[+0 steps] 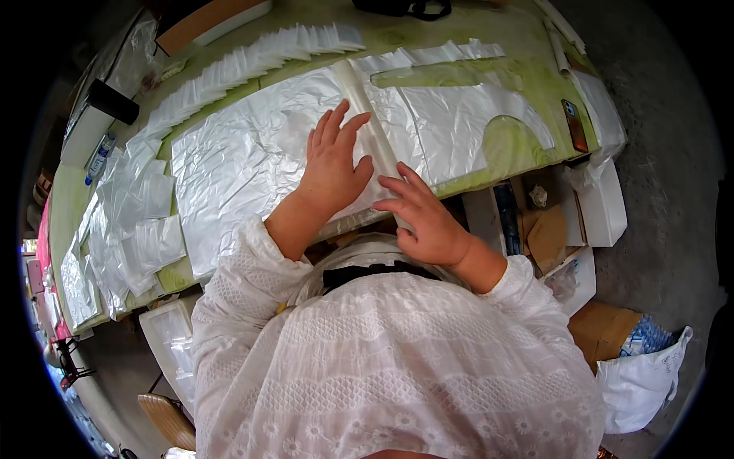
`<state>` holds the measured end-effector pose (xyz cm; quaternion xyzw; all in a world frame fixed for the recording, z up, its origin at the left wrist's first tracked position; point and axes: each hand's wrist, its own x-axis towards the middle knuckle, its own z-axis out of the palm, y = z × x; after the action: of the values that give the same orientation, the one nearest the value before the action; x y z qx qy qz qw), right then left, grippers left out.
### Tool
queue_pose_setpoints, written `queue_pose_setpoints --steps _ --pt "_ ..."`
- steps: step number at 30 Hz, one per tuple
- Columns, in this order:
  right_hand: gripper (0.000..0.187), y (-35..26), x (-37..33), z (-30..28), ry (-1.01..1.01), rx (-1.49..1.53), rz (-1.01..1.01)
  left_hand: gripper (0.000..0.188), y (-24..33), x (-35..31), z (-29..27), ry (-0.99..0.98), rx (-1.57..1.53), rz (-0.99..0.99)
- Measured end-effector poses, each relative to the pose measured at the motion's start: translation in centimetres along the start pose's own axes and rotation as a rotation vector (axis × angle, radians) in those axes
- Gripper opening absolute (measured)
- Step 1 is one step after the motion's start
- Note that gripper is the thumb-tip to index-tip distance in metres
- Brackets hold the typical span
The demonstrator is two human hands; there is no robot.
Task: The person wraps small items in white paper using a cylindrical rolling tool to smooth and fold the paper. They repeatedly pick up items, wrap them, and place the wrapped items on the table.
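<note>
Head view: a blue-and-white bottle on the counter bears lettering too small to make out; faint marks show on the white sack at lower right. Beside it, a cardboard box contains crinkled blue, clear plastic. At lower left, a white bin holds clear packets. The pale roll lies across silvery plastic film before the person. The left hand is open, fingers spread at the roll's middle; the right hand, likewise open, is over its near end.
</note>
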<state>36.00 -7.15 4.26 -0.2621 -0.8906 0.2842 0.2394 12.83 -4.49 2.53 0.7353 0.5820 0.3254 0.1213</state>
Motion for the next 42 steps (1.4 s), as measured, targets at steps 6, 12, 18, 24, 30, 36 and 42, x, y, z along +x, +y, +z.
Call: queue_pose_setpoints --steps 6,12,18,24,30,36,42 --pt "0.045 -2.4 0.4 0.0 0.035 -0.043 0.005 0.028 -1.6 1.4 1.2 -0.049 0.018 0.152" --pt "0.050 -0.4 0.1 0.5 0.179 0.040 0.090 0.036 -0.4 -0.6 1.5 0.153 -0.404 -0.151" --pt "0.056 0.4 0.5 1.5 0.077 -0.018 0.028 0.044 0.0 -0.3 2.1 0.044 -0.411 -0.171" --pt "0.047 0.5 1.0 1.7 0.048 0.058 -0.012 0.049 -0.8 -0.4 2.2 0.094 -0.219 -0.080" --pt "0.034 1.2 2.2 0.9 0.085 0.059 -0.147 0.044 -0.3 -0.3 0.9 -0.019 0.137 0.001" --pt "0.043 6.2 6.6 0.5 0.283 -0.201 0.020 0.038 -0.8 -3.6 -3.1 0.245 0.011 -0.116" --pt "0.057 9.9 16.5 2.7 0.033 -0.495 0.232 0.040 -1.3 -6.4 -3.4 0.123 0.019 -0.286"
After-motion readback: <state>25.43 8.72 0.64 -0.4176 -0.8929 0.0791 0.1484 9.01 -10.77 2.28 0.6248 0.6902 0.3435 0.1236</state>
